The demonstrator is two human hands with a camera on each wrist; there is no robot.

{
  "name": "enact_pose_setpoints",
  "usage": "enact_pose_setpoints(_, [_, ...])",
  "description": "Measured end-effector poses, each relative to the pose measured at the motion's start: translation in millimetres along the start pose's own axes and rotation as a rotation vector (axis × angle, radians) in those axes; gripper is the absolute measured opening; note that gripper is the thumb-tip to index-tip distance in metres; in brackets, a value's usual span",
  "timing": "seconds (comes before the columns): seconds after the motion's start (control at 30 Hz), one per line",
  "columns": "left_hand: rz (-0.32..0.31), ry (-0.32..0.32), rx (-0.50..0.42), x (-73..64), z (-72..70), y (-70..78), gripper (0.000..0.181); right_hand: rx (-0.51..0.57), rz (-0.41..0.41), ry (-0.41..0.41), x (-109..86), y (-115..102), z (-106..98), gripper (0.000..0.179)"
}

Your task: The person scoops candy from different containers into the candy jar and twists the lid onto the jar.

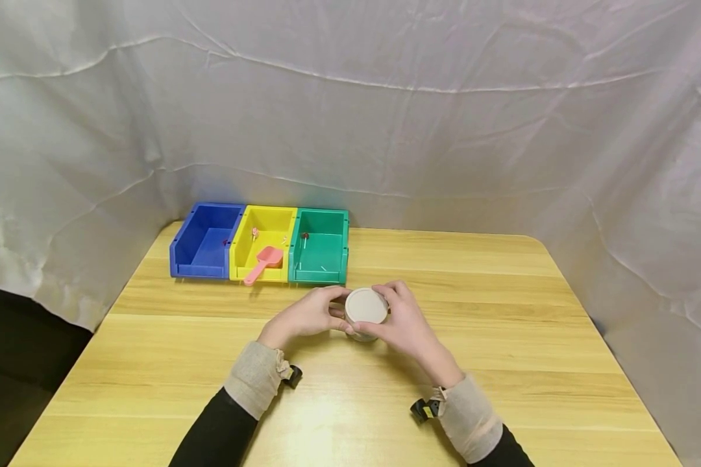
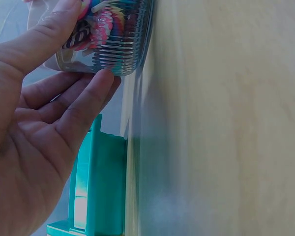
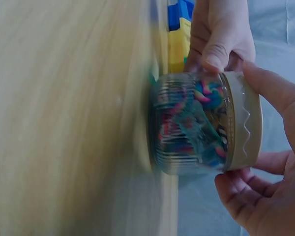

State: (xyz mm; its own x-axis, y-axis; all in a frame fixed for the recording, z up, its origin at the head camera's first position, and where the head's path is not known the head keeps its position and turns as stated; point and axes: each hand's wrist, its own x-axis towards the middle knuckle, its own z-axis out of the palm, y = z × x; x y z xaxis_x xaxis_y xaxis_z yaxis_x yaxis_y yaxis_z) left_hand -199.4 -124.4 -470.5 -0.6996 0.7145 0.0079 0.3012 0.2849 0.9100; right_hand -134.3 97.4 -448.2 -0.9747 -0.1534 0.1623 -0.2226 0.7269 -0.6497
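Observation:
A clear ribbed jar (image 3: 179, 125) with a cream lid (image 1: 366, 305) stands upright on the table between both hands. Colourful swirled pieces, like wrapped candies, show through its wall in the wrist views. My left hand (image 1: 309, 314) holds the jar's body from the left, thumb on the near side and fingers beyond. From the right, my right hand (image 1: 405, 324) grips the lid's rim between thumb and fingers. In the right wrist view the lid sits on the jar, a wavy line along its side.
Blue (image 1: 201, 269), yellow (image 1: 251, 275) and green (image 1: 318, 275) bins stand side by side at the table's back left. A pink scoop (image 1: 269, 257) lies across the yellow bin's front. Small lollipop-like pieces lie in the bins. Grey cloth (image 1: 420, 143) hangs behind the wooden table (image 1: 502, 311).

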Motion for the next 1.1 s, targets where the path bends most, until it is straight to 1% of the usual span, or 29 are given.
enact_pose_setpoints(0.1, [0.009,0.000,0.011,-0.5,-0.2,-0.1,0.068,-0.014,0.033,-0.001,-0.7,-1.6,1.7,0.091])
enact_pose_setpoints(0.2, [0.014,0.001,0.015,-0.8,-0.6,-0.2,0.068,-0.025,0.029,-0.005,-0.9,-1.9,1.4,0.095])
enact_pose_setpoints(0.3, [0.018,0.008,0.031,-0.9,-0.7,-0.4,0.069,0.000,-0.009,-0.014,-0.9,-0.7,-1.0,0.095])
enact_pose_setpoints(0.43, [0.011,0.019,0.048,-0.6,0.1,-0.9,0.070,0.021,-0.088,-0.062,-1.0,1.4,-6.4,0.088])
enact_pose_setpoints(0.57, [0.003,0.023,0.042,-0.8,0.6,-1.5,0.070,-0.012,-0.156,-0.128,-0.7,2.1,-10.1,0.083])
enact_pose_setpoints(0.67, [0.006,0.023,0.038,-1.0,0.8,-1.4,0.069,-0.029,-0.173,-0.150,-0.3,2.3,-10.7,0.082])
enact_pose_setpoints(0.83, [0.004,0.023,0.040,-0.7,0.2,-1.6,0.070,-0.047,-0.166,-0.122,-0.7,2.0,-8.9,0.080])
enact_pose_setpoints(1.1, [-0.003,0.013,0.031,-0.7,0.0,-1.3,0.071,-0.052,-0.110,-0.048,-1.4,-0.3,-2.5,0.077])
